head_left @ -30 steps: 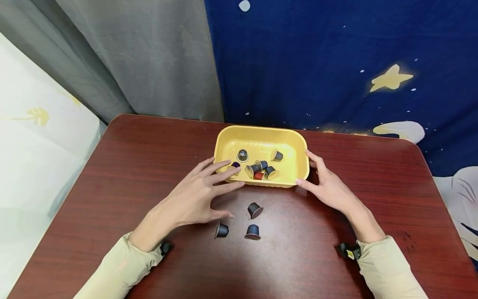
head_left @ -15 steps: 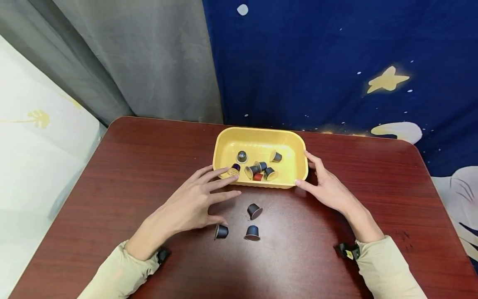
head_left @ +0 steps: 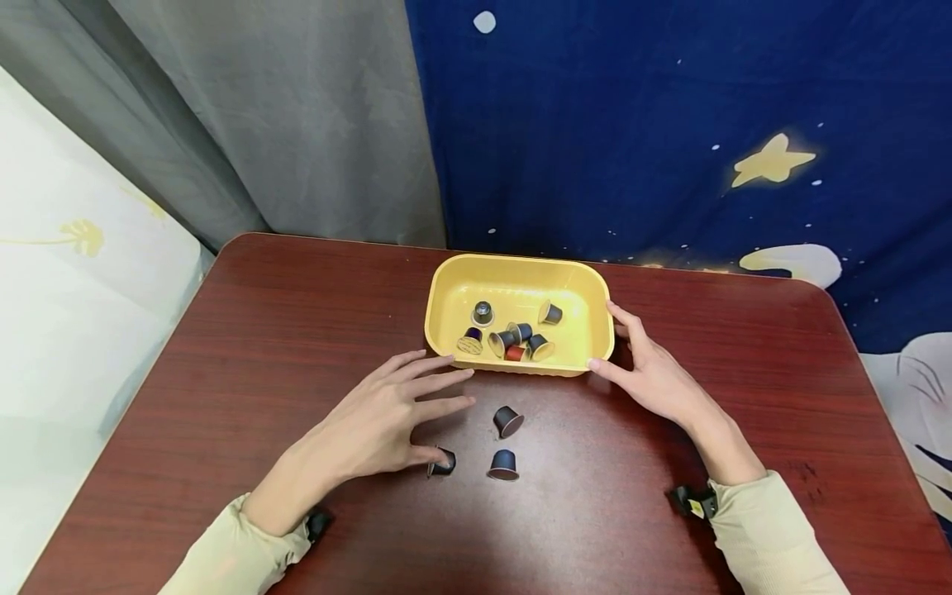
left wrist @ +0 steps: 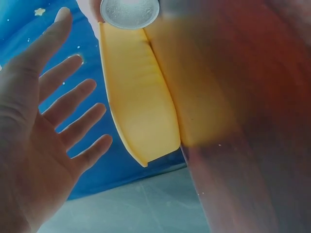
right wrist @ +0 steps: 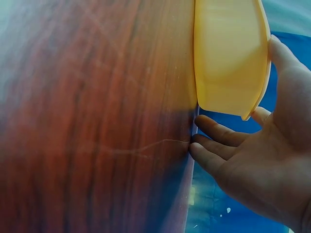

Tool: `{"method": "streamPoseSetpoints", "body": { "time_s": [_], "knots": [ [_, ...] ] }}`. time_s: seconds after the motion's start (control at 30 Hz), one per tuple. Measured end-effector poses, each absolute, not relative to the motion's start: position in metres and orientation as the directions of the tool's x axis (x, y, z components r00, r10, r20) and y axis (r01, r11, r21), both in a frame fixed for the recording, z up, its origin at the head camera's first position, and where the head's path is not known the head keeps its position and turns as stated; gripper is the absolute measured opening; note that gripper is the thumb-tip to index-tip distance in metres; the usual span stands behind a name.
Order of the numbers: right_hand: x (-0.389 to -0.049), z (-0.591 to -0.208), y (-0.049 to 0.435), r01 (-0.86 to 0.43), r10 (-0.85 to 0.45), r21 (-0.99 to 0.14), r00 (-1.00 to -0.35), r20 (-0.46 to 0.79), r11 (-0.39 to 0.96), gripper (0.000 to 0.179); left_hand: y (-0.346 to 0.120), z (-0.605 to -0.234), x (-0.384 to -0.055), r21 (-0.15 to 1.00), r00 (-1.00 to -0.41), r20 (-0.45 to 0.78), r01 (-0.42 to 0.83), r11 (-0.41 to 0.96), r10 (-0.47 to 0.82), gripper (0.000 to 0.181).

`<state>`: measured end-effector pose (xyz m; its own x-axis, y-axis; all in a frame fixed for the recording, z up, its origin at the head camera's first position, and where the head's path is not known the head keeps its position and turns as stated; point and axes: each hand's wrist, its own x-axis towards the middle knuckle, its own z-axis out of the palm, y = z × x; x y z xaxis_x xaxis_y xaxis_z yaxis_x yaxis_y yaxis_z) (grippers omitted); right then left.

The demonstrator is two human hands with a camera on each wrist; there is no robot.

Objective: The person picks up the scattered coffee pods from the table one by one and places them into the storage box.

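My left hand hovers with fingers spread between the yellow plastic tub and several loose coffee capsules. Its thumb overlaps a black coffee capsule lying on its side. Two more capsules lie to its right: a dark brown one and a dark blue one. A silver foil lid shows at the top of the left wrist view. With thumb and forefinger around the tub's near right corner, my right hand holds the rim; its other fingers reach down beside the table surface.
Inside the tub are several capsules, among them a purple one, a red one and a dark one standing upright. The tub sits near the far edge of the brown table, before a blue curtain.
My left hand has drawn back from over the tub toward the black capsule, its thumb now overlapping it. The right hand stays at the tub's corner.
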<state>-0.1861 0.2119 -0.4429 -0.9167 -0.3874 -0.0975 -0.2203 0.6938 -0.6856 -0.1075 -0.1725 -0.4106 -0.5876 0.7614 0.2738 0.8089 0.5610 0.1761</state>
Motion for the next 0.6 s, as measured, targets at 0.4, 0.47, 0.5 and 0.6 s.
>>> {"method": "streamPoseSetpoints", "body": {
  "time_s": [0.4, 0.47, 0.5, 0.6],
  "knots": [
    [-0.186, -0.443, 0.212, -0.225, -0.389, -0.686, -0.917, -0.092, 0.692, 0.090, -0.175, -0.420, -0.105, 0.215, -0.534, 0.303, 0.845, 0.490, 0.789, 0.063],
    [-0.186, -0.442, 0.212, -0.223, -0.388, -0.685, -0.917, -0.094, 0.693, 0.090, -0.174, -0.421, -0.105, 0.222, -0.527, 0.304, 0.850, 0.479, 0.794, 0.061],
    [-0.186, -0.442, 0.212, -0.222, -0.387, -0.685, -0.917, -0.095, 0.694, 0.090, -0.174, -0.422, -0.105, 0.225, -0.525, 0.303, 0.851, 0.475, 0.796, 0.061],
    [-0.186, -0.442, 0.212, -0.221, -0.386, -0.684, -0.917, -0.097, 0.696, 0.090, -0.174, -0.423, -0.104, 0.233, -0.526, 0.293, 0.849, 0.474, 0.798, 0.061]
  ]
}}
